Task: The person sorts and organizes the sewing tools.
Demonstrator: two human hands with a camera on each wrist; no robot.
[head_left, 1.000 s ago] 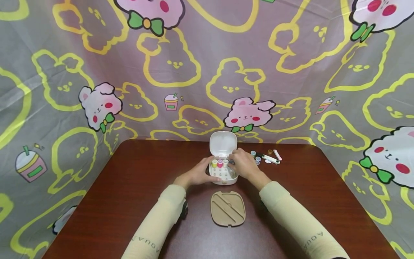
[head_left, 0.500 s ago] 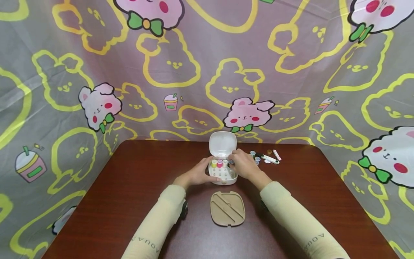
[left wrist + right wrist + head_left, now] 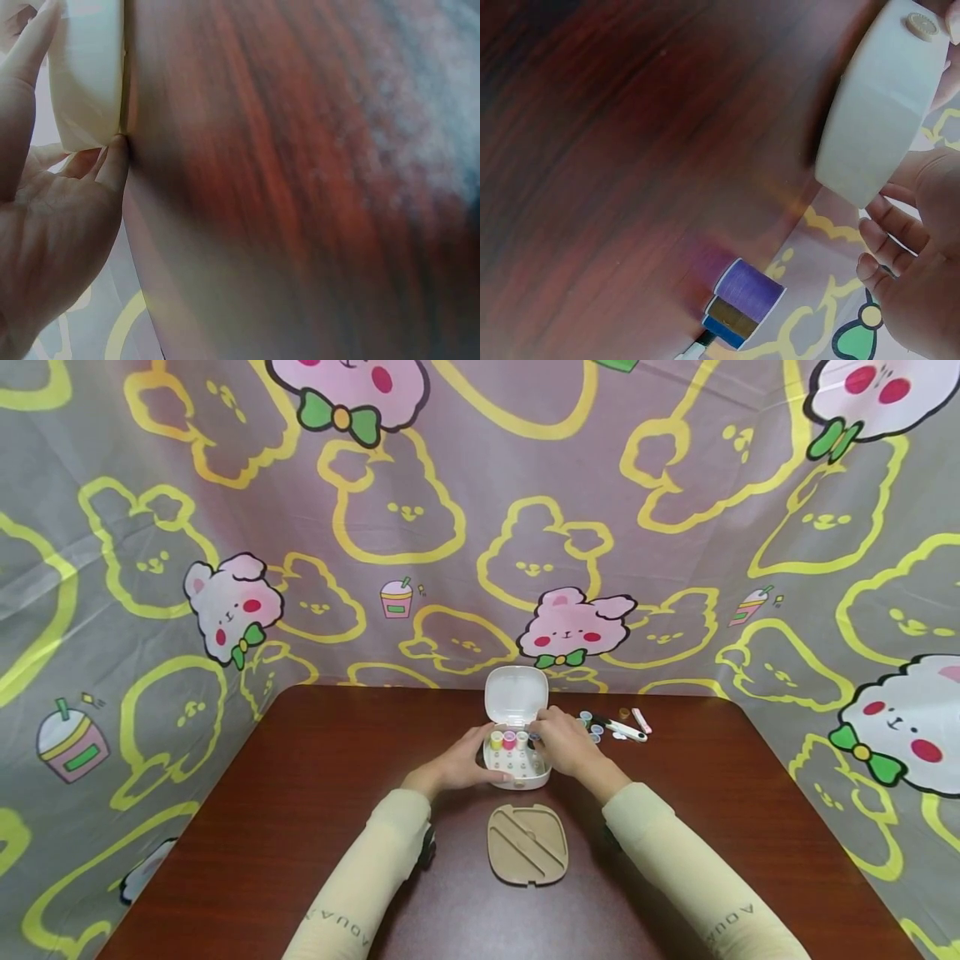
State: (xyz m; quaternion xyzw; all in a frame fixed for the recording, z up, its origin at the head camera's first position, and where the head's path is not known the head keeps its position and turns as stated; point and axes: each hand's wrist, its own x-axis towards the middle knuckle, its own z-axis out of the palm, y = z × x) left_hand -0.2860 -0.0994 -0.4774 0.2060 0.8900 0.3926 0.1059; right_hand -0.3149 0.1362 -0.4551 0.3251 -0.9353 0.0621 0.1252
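Observation:
A white box (image 3: 519,783) stands with its lid (image 3: 516,695) raised. Yellow (image 3: 497,741), pink (image 3: 509,741) and white (image 3: 522,741) spools sit side by side along its back row, above rows of small pegs. My left hand (image 3: 459,762) grips the box's left side, thumb at the front; the left wrist view has its fingertips against the box wall (image 3: 86,82). Inside the right back corner, my right hand (image 3: 566,742) pinches a dark spool (image 3: 533,737), mostly hidden by the fingers. Its other fingers curl beside the box (image 3: 877,105) in the right wrist view.
A tan grooved tray (image 3: 528,845) lies in front of the box. To the right are several spools, a black-and-white tool (image 3: 626,729) and a pink-and-white piece (image 3: 642,720). Purple (image 3: 750,289) and brown (image 3: 731,318) spools show in the right wrist view. Patterned cloth (image 3: 450,527) hangs behind.

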